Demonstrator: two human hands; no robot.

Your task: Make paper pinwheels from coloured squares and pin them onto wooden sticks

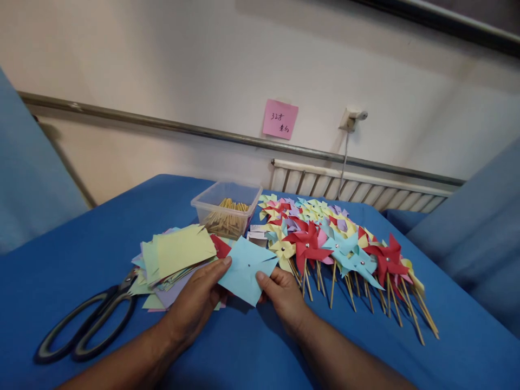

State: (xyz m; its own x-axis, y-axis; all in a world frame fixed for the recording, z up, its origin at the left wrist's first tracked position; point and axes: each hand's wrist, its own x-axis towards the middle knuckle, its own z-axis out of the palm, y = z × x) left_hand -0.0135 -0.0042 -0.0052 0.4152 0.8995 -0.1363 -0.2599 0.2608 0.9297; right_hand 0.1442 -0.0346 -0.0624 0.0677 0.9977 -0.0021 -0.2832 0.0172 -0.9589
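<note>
A light blue paper square (pixel 247 273) with a small dark dot at its middle is held up between my two hands. Slits run in from its edges, one plainly seen at the right. My left hand (pixel 202 290) pinches the left corner, thumb on top. At the right corner my right hand (pixel 282 295) grips the paper between thumb and fingers. Just behind my left hand lies a stack of coloured paper squares (pixel 184 252), pale yellow on top. Finished paper pinwheels (pixel 307 245) on sticks lie in a large pile to the right.
Black-handled scissors (pixel 87 322) lie at the left, blades partly under the paper stack. A clear plastic box (pixel 254 203) of short wooden sticks (pixel 227 219) stands at the back of the blue-covered table (pixel 162 197). Beyond are a wall rail, a radiator (pixel 309 182) and a pink note (pixel 280 119).
</note>
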